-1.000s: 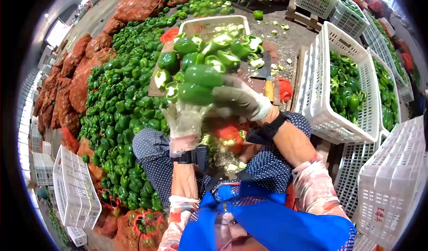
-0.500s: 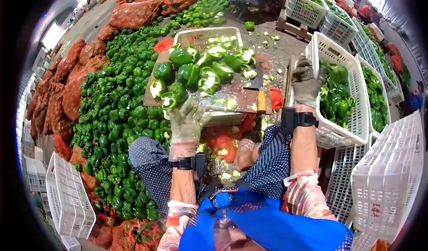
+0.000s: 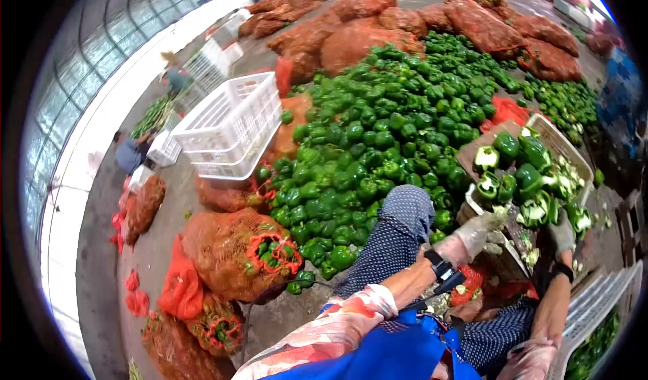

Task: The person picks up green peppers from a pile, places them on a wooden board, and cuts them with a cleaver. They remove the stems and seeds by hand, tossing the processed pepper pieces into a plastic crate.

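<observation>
My left hand (image 3: pixel 476 234), in a pale, dirty glove, is at the near left edge of the cutting board (image 3: pixel 516 235). Its fingers look apart, with nothing clear between them. My right hand (image 3: pixel 561 233), also gloved, reaches in at the board's right side against the cut green peppers (image 3: pixel 536 210); its fingertips are partly hidden. Whole and halved green bell peppers (image 3: pixel 506 147) lie heaped on the board, which rests on a pale crate (image 3: pixel 570 147). The knife with the wooden handle does not show now.
A large pile of green peppers (image 3: pixel 378 144) spreads left of the board. Red mesh sacks (image 3: pixel 229 248) lie around it. A white crate (image 3: pixel 233 127) stands on the left, another crate (image 3: pixel 601 306) at lower right. Other people (image 3: pixel 129 156) are further off.
The view has swung left, bringing the pile and sacks to the middle. My right hand has moved from beside the right-hand crate to the cut peppers on the board.
</observation>
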Available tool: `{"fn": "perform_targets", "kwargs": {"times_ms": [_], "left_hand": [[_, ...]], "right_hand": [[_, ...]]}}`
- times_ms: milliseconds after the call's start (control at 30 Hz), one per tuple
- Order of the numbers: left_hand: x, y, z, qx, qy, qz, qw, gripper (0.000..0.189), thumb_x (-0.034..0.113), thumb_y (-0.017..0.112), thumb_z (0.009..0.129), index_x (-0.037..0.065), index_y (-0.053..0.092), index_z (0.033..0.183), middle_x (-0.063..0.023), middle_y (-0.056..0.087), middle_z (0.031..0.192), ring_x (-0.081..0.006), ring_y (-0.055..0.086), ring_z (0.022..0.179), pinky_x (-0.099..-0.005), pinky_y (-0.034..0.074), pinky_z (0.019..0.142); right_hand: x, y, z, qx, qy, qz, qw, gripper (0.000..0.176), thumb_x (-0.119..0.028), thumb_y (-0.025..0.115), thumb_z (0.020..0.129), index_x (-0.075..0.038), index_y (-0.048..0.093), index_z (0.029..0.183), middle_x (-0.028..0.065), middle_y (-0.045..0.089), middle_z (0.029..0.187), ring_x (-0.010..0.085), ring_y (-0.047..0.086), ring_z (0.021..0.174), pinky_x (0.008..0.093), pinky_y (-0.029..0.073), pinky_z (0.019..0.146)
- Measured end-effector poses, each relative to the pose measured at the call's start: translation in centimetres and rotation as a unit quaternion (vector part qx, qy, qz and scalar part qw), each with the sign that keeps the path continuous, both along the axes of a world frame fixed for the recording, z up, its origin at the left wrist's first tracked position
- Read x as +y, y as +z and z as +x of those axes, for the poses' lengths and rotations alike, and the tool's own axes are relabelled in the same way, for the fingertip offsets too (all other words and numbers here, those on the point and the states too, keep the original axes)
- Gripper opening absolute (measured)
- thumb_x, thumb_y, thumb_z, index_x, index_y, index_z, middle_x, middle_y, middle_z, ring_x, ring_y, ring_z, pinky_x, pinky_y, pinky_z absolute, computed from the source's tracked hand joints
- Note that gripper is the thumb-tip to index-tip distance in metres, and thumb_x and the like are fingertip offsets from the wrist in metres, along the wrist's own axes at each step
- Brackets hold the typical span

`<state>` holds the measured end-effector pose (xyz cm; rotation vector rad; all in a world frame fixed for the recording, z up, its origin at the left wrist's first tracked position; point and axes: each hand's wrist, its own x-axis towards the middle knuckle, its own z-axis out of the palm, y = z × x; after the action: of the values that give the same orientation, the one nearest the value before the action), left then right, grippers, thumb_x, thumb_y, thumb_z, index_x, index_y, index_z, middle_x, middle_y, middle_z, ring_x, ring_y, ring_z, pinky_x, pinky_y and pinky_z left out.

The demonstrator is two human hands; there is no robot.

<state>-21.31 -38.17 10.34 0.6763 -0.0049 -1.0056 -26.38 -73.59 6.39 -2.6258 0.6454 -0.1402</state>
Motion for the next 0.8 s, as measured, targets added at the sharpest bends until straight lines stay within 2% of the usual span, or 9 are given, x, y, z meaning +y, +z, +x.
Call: {"fn": "perform_targets", "kwargs": {"times_ms": [67,133,300,367,433,567,667,733,800], "left_hand": [[-0.2,-1.6,-0.1,-0.052,0.002,-0.025,0.998,0.039,0.032,0.059,0.094,0.011,0.055,0.125,-0.0018,0.057,0.109,-0.0214,0.061,0.094,-0.0426,0.056,0.077],[-0.3,-2.0,0.0,-0.075,-0.011,-0.045,0.996,0.05,0.034,0.061,0.093,0.012,0.049,0.135,0.0009,0.056,0.113,-0.0173,0.059,0.091,-0.0401,0.055,0.078],[-2.0,-1.1,-0.5,-0.266,0.016,-0.035,0.963,0.071,0.014,0.063,0.091,0.017,0.026,0.151,0.0011,0.053,0.124,-0.0099,0.052,0.104,-0.0265,0.047,0.085],[-2.2,0.7,-1.2,-0.202,0.018,-0.102,0.974,0.07,0.009,0.06,0.092,0.019,0.024,0.152,-0.0027,0.049,0.139,-0.014,0.049,0.12,-0.0318,0.041,0.1],[-1.8,0.6,-0.8,-0.167,0.022,-0.099,0.981,0.069,0.002,0.055,0.093,0.015,0.022,0.152,-0.0009,0.053,0.128,-0.0087,0.053,0.107,-0.0235,0.045,0.089],[-2.9,-2.9,0.7,-0.646,0.186,-0.048,0.739,0.062,0.0,0.048,0.095,0.009,0.021,0.151,-0.0026,0.052,0.129,-0.0078,0.055,0.104,-0.0182,0.046,0.088],[-2.4,-0.5,-0.6,-0.265,0.116,-0.102,0.952,0.044,0.013,0.047,0.1,0.005,0.038,0.142,-0.0017,0.056,0.12,-0.008,0.054,0.104,-0.0214,0.045,0.088],[-1.0,3.3,-1.3,-0.169,0.084,-0.112,0.976,0.036,0.02,0.049,0.101,0.006,0.047,0.134,0.0002,0.059,0.115,-0.0089,0.054,0.102,-0.0229,0.045,0.088],[-1.2,2.9,-1.4,-0.196,0.123,-0.079,0.97,0.034,0.027,0.051,0.1,0.006,0.053,0.126,0.0008,0.061,0.114,-0.0093,0.056,0.099,-0.0236,0.045,0.086]], "right_hand": [[-6.1,-6.6,0.2,-0.139,0.006,0.075,0.987,0.069,-0.024,0.069,0.081,0.001,0.04,0.139,0.0215,0.06,0.123,0.0337,0.061,0.107,0.0391,0.048,0.089],[-0.1,2.9,-1.7,-0.164,-0.063,0.406,0.897,0.063,-0.019,0.068,0.082,0.002,0.043,0.136,0.0164,0.063,0.116,0.0253,0.062,0.101,0.0332,0.051,0.082],[15.6,12.4,-4.4,-0.119,0.032,0.376,0.918,0.053,-0.015,0.067,0.082,0.003,0.049,0.128,0.0141,0.063,0.113,0.0201,0.062,0.096,0.0296,0.05,0.081],[17.7,9.0,-4.3,-0.117,0.091,0.336,0.93,0.052,-0.011,0.066,0.081,0.002,0.049,0.129,0.0134,0.062,0.113,0.0184,0.06,0.098,0.0296,0.049,0.085],[20.8,11.0,-4.8,-0.075,0.107,0.46,0.878,0.061,-0.008,0.067,0.079,0.001,0.045,0.135,0.0135,0.059,0.118,0.018,0.057,0.104,0.0306,0.046,0.091],[21.9,10.8,-5.1,-0.122,0.151,0.476,0.858,0.071,-0.005,0.068,0.078,-0.001,0.037,0.142,0.0134,0.055,0.127,0.0179,0.054,0.111,0.0308,0.045,0.094],[21.9,10.6,-4.6,-0.178,0.174,0.355,0.901,0.068,-0.005,0.069,0.079,-0.001,0.039,0.14,0.0139,0.053,0.133,0.0212,0.053,0.117,0.0319,0.043,0.098],[23.0,12.3,-5.0,-0.172,0.117,0.551,0.808,0.066,-0.005,0.068,0.079,-0.001,0.041,0.14,0.0138,0.053,0.132,0.022,0.053,0.117,0.0326,0.042,0.099],[22.7,12.7,-5.0,-0.161,0.156,0.483,0.847,0.059,-0.003,0.065,0.081,0.001,0.045,0.136,0.0138,0.055,0.129,0.0204,0.053,0.115,0.0326,0.043,0.098]]}}
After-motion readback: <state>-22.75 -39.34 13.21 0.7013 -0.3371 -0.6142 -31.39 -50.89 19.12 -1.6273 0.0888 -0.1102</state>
